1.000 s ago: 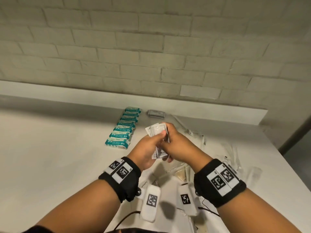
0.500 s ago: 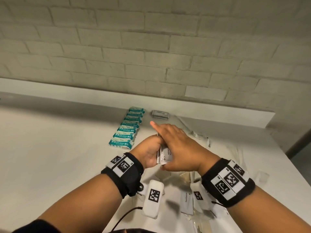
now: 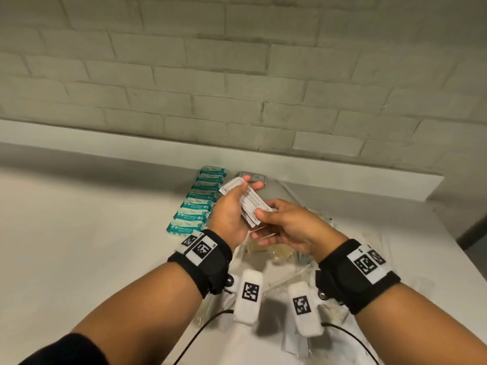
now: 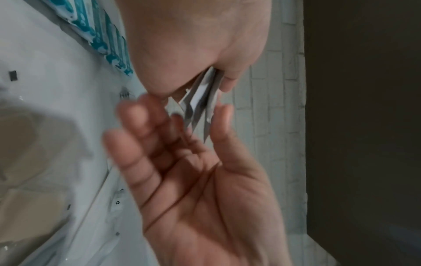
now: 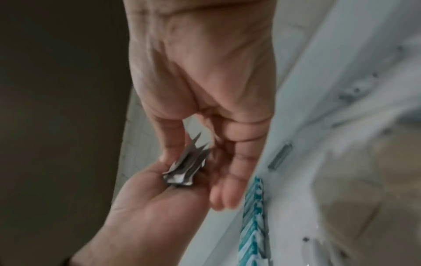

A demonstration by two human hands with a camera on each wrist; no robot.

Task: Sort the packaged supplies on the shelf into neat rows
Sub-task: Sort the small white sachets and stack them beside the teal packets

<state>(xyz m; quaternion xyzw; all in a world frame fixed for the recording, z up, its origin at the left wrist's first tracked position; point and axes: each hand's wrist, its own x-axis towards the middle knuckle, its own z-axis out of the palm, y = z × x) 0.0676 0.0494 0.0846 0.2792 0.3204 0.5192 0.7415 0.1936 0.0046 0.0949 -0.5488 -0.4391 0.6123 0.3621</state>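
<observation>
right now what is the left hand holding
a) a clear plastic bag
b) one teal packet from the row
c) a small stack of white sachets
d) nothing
c: the left hand grips a fanned stack of white sachets above the shelf, the right hand pinching their near end; the teal packets lie untouched in their row.

A row of wrapped packets (image 3: 197, 201) is running from near to far on the shelf (image 3: 79, 233), at left of centre. A flat sachet (image 3: 253, 176) is lying just right of the row's far end, against the back ledge (image 3: 342, 177). The left hand (image 3: 232, 212) and right hand (image 3: 287, 227) are meeting above the shelf, right of the row, with a fanned stack of sachets (image 3: 250, 204) between them. Loose clear packets (image 3: 271, 252) are lying beneath and near the hands.
</observation>
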